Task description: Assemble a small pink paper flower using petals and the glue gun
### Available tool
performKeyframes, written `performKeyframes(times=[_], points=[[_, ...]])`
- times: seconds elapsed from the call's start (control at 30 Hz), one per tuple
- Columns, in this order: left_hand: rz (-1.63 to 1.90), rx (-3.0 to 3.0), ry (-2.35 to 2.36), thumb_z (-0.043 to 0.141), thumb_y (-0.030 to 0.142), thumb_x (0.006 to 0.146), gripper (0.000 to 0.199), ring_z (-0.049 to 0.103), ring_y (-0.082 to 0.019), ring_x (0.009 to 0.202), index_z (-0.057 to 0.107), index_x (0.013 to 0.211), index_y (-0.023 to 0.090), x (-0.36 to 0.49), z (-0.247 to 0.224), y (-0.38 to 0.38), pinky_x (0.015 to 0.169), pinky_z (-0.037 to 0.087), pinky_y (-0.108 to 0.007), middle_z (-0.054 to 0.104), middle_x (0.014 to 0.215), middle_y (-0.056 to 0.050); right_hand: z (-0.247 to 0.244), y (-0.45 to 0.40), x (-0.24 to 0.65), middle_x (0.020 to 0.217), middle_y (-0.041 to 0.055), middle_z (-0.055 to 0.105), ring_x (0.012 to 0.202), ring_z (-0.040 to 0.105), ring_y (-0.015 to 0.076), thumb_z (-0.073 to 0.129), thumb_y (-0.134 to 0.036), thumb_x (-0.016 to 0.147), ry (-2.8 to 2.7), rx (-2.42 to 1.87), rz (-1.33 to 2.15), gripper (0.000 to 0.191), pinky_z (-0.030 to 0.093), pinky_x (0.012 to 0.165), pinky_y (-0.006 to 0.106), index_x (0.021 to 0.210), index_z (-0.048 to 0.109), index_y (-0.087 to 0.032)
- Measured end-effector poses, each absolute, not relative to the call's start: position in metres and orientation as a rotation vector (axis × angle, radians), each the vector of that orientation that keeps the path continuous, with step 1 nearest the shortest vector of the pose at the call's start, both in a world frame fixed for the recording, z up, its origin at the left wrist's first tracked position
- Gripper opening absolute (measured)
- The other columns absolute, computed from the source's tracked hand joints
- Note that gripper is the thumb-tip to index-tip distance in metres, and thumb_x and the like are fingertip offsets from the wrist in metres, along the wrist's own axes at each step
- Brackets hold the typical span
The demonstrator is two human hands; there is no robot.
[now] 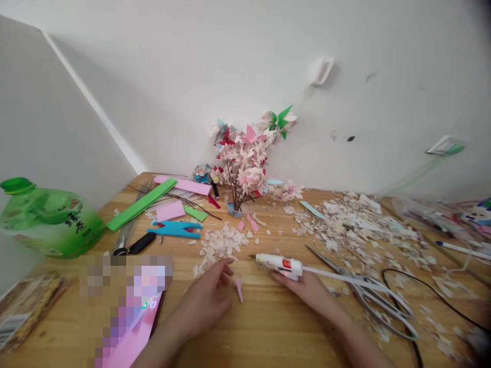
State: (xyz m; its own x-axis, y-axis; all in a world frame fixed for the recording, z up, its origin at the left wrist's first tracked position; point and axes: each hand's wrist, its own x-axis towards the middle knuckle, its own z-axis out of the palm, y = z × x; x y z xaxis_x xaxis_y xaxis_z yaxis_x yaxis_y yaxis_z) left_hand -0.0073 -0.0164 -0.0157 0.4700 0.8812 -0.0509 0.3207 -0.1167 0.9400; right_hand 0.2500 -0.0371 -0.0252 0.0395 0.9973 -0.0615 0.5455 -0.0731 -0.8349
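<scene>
White glue gun (282, 264) in right fingers (282, 278); pink piece (238, 290) beside left fingers (223, 265).

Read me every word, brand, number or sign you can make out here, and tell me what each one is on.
"绿茶", in black characters, on the green bottle; the smaller print there is too small to read.
Red label on the white glue gun: too small and blurred.
Phone: screen partly pixelated, no readable words.
Flat package: pale printed patch, too blurred to read.
I can read no other text or numbers.
</scene>
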Motion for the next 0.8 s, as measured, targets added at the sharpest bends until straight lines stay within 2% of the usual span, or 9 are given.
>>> performKeyframes(times=[0.1, 0.2, 0.3, 0.37, 0.43, 0.53, 0.63, 0.8], points=[[0.648, 1.694, 1.117, 0.045, 0.002, 0.059, 0.060, 0.056, -0.021, 0.098, 0.052, 0.115, 0.023, -0.024, -0.002, -0.006, 0.087, 0.041, -0.036, 0.062, 0.106, -0.005, -0.020, -0.035, 0.250, 0.101, 0.0043, 0.069, 0.096, 0.061, 0.0299, 0.063, -0.042, 0.067, -1.440, -1.678, 0.981, 0.032, 0.044, 0.088, 0.045, 0.092, 0.068, -0.022], [0.716, 1.721, 1.233, 0.047, 0.007, 0.061, 0.053, 0.058, -0.022, 0.097, 0.054, 0.112, 0.021, -0.036, 0.007, 0.006, 0.087, 0.042, -0.038, 0.064, 0.105, -0.007, -0.010, -0.031, 0.252, 0.101, 0.0069, 0.069, 0.097, 0.061, 0.0297, 0.065, -0.044, 0.065, -1.348, -1.682, 0.952, 0.038, 0.044, 0.089, 0.043, 0.093, 0.068, -0.019], [0.705, 1.838, 1.414, 0.046, 0.010, 0.064, 0.047, 0.058, -0.024, 0.096, 0.054, 0.110, 0.018, -0.041, 0.010, 0.013, 0.087, 0.041, -0.040, 0.066, 0.100, -0.009, -0.002, -0.027, 0.249, 0.086, 0.0076, 0.072, 0.083, 0.065, 0.0278, 0.065, -0.048, 0.062, -1.230, -1.677, 0.933, 0.039, 0.051, 0.071, 0.036, 0.086, 0.068, -0.017], [0.643, 1.934, 1.455, 0.046, 0.008, 0.064, 0.046, 0.058, -0.024, 0.095, 0.055, 0.108, 0.019, -0.043, 0.006, 0.015, 0.087, 0.041, -0.040, 0.066, 0.098, -0.008, -0.001, -0.025, 0.243, 0.075, 0.0066, 0.071, 0.069, 0.065, 0.0246, 0.066, -0.050, 0.060, -1.145, -1.638, 0.948, 0.040, 0.050, 0.056, 0.031, 0.083, 0.068, -0.017], [0.592, 2.025, 1.426, 0.045, 0.005, 0.063, 0.046, 0.058, -0.023, 0.093, 0.058, 0.103, 0.021, -0.045, -0.001, 0.014, 0.086, 0.041, -0.038, 0.066, 0.096, -0.007, -0.006, -0.026, 0.237, 0.069, 0.0052, 0.069, 0.061, 0.062, 0.0210, 0.066, -0.050, 0.061, -1.114, -1.587, 0.965, 0.040, 0.047, 0.050, 0.028, 0.082, 0.068, -0.017], [0.567, 2.113, 1.353, 0.044, 0.002, 0.062, 0.045, 0.057, -0.022, 0.092, 0.060, 0.099, 0.023, -0.044, -0.013, 0.013, 0.084, 0.042, -0.037, 0.064, 0.095, -0.006, -0.021, -0.031, 0.230, 0.065, 0.0033, 0.067, 0.055, 0.058, 0.0176, 0.067, -0.048, 0.062, -1.097, -1.547, 1.017, 0.036, 0.044, 0.048, 0.026, 0.080, 0.067, -0.017], [0.590, 2.146, 1.334, 0.044, 0.005, 0.067, 0.044, 0.056, -0.022, 0.092, 0.057, 0.105, 0.024, -0.034, -0.015, 0.014, 0.084, 0.042, -0.035, 0.063, 0.095, -0.006, -0.034, -0.035, 0.228, 0.064, 0.0015, 0.066, 0.054, 0.057, 0.0163, 0.069, -0.043, 0.061, -1.067, -1.504, 1.055, 0.030, 0.043, 0.047, 0.025, 0.076, 0.066, -0.018], [0.501, 2.276, 1.447, 0.041, 0.006, 0.071, 0.043, 0.052, -0.025, 0.101, 0.055, 0.110, 0.019, -0.003, -0.003, 0.016, 0.087, 0.038, -0.037, 0.063, 0.099, -0.009, -0.039, -0.035, 0.229, 0.065, 0.0006, 0.067, 0.058, 0.060, 0.0182, 0.070, -0.039, 0.061, -1.106, -1.497, 1.046, 0.024, 0.046, 0.053, 0.027, 0.074, 0.067, -0.019]])
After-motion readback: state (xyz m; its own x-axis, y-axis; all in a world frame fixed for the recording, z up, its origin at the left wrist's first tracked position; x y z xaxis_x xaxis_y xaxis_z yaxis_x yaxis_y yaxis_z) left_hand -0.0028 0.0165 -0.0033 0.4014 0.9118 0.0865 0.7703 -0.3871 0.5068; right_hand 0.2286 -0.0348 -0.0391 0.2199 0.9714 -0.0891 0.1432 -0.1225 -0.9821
